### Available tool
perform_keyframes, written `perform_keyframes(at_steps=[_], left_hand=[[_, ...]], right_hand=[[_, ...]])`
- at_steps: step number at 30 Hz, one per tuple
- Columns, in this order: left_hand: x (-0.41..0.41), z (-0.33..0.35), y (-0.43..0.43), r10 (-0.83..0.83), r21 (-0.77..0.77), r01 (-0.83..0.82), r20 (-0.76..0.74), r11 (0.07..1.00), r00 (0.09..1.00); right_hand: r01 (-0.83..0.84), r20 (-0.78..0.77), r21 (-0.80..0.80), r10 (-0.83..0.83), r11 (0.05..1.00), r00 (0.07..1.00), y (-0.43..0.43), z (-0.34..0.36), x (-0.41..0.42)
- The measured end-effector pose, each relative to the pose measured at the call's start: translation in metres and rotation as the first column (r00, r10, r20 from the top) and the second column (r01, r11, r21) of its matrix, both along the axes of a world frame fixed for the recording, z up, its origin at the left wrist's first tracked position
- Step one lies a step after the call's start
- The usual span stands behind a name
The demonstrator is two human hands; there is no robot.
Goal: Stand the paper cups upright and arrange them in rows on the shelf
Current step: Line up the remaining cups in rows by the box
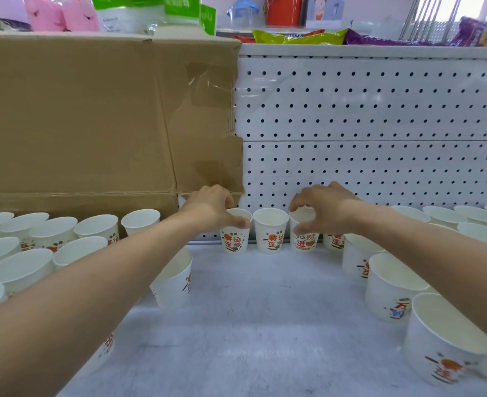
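**Operator:** State the position of the left hand (210,209).

**Inspector:** It is at the back edge of the shelf (265,310), over the first paper cup (235,240). Its fingers (226,203) curl over the rim and the thumb lies on the near side of the rim. The fingers are clamped on this cup.

**Operator:** And the right hand (322,209)?

**Inspector:** It is over the third paper cup (305,239), also at the back edge. The fingers reach over the far rim and the thumb presses the near wall. They are clamped on that cup.

**Operator:** What stands between the two?

**Inspector:** The second paper cup (270,233), upright with its mouth up and touched by neither hand. The three cups stand just beside each other in one row against the pegboard panel (379,124). A fourth paper cup (334,241) continues the row, partly hidden by the right wrist.

**Operator:** Locate the other cups.

**Inspector:** The left cup group (35,245) stands upright along the left edge, in front of a cardboard box (93,124). The right cup group (394,282) stands upright along the right edge. A single cup (173,285) sits beneath the left forearm, near the left group. I cannot tell whether it leans.
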State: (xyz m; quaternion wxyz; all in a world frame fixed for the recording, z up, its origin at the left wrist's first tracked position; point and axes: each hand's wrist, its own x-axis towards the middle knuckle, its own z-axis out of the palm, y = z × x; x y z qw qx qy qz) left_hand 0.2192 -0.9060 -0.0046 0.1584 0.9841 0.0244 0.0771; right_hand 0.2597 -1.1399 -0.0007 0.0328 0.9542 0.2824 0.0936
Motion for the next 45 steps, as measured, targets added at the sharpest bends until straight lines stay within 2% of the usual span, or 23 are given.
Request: perform_keyframes(at_steps=[4, 11, 15, 18, 22, 25, 28, 35, 37, 40, 45], left_hand=[[0.0, 0.002, 0.0, -0.011, -0.013, 0.011, -0.01, 1.0, 1.0], [-0.002, 0.0, -0.001, -0.003, 0.033, 0.002, 0.027, 0.999, 1.0], [-0.027, 0.022, 0.03, -0.057, -0.081, 0.059, 0.026, 0.995, 0.998], [-0.056, 0.04, 0.076, -0.01, -0.081, 0.014, 0.051, 0.997, 0.999], [-0.087, 0.04, 0.135, 0.078, -0.042, -0.077, 0.03, 0.996, 0.997], [-0.094, 0.026, 0.154, 0.077, -0.005, -0.077, -0.068, 0.997, 0.995], [-0.083, 0.014, 0.162, 0.048, 0.006, -0.048, -0.074, 0.999, 0.996], [-0.045, -0.002, 0.168, -0.034, 0.187, 0.043, -0.053, 0.981, 0.998], [-0.039, -0.005, 0.168, -0.052, 0.252, 0.058, -0.034, 0.966, 0.998], [-0.034, -0.007, 0.163, -0.077, 0.246, 0.079, -0.018, 0.966, 0.997], [-0.031, -0.008, 0.153, -0.121, 0.231, 0.116, 0.009, 0.966, 0.993]], right_hand=[[-0.081, 0.071, 0.074, 0.076, 0.994, 0.995, 0.014, 0.003, -0.006], [-0.142, 0.115, 0.001, 0.14, 0.99, 0.983, 0.034, -0.004, -0.01], [-0.242, 0.109, 0.126, 0.229, 0.962, 0.967, 0.054, -0.004, -0.017], [-0.336, 0.013, 0.251, 0.344, 0.908, 0.939, 0.088, 0.001, -0.033], [-0.353, -0.295, 0.458, 0.514, 0.816, 0.806, 0.133, 0.01, -0.061], [-0.354, -0.42, 0.37, 0.494, 0.859, 0.761, 0.16, 0.004, -0.076], [-0.353, -0.393, 0.303, 0.454, 0.885, 0.8, 0.173, -0.003, -0.084], [-0.262, -0.39, 0.162, 0.306, 0.951, 0.868, 0.148, 0.007, -0.084], [-0.219, -0.437, 0.151, 0.264, 0.964, 0.86, 0.137, 0.013, -0.081], [-0.186, -0.467, 0.175, 0.248, 0.967, 0.849, 0.131, 0.017, -0.078], [-0.218, -0.382, 0.17, 0.269, 0.961, 0.884, 0.152, 0.007, -0.074]])
